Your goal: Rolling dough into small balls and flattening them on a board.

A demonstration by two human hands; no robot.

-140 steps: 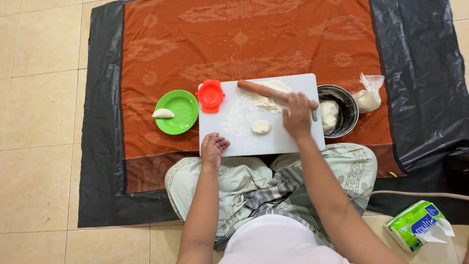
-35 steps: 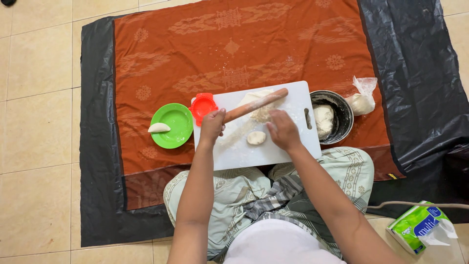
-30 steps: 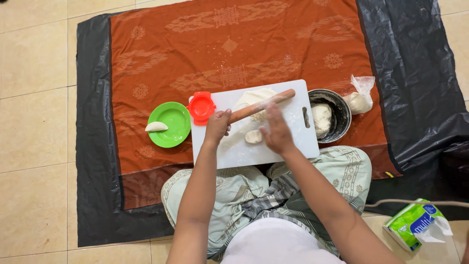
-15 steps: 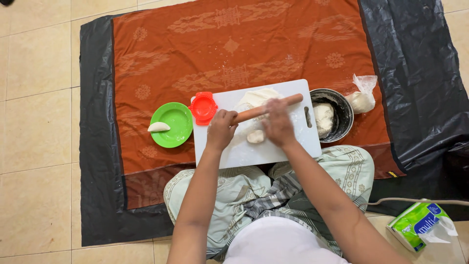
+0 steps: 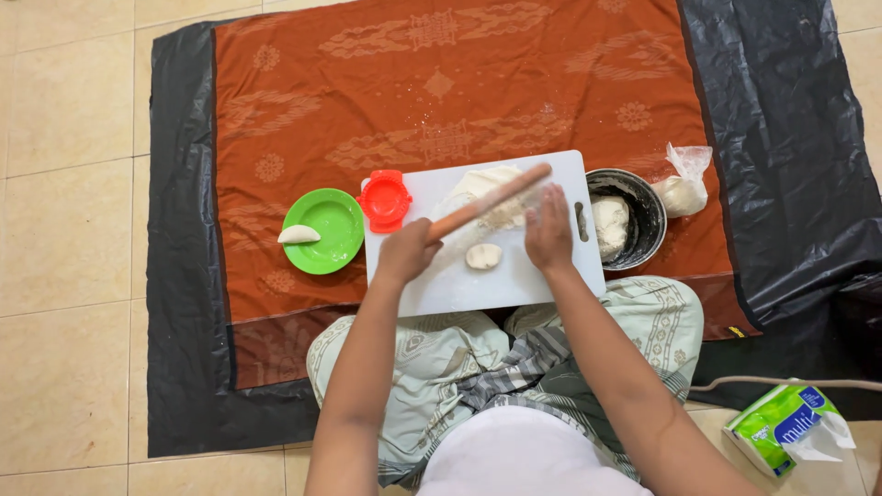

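Rust-orange patterned cloth [image 5: 441, 83] carries a white plastic cutting board [image 5: 478, 285]; on it, left hand [image 5: 405, 252] grips and right hand [image 5: 548, 230] presses flat the wooden rolling pin [image 5: 487, 202], flattening pale dough [image 5: 484, 255]

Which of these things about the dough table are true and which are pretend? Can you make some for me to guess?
1. Both hands are on the wooden rolling pin. True: the left hand takes one end and the right hand rests on the other.
2. The green plate is empty. False: one folded white dumpling lies on it.
3. The red dumpling mould sits between the plate and the white cutting board. True.
4. The metal bowl holds water. False: it holds a lump of dough.
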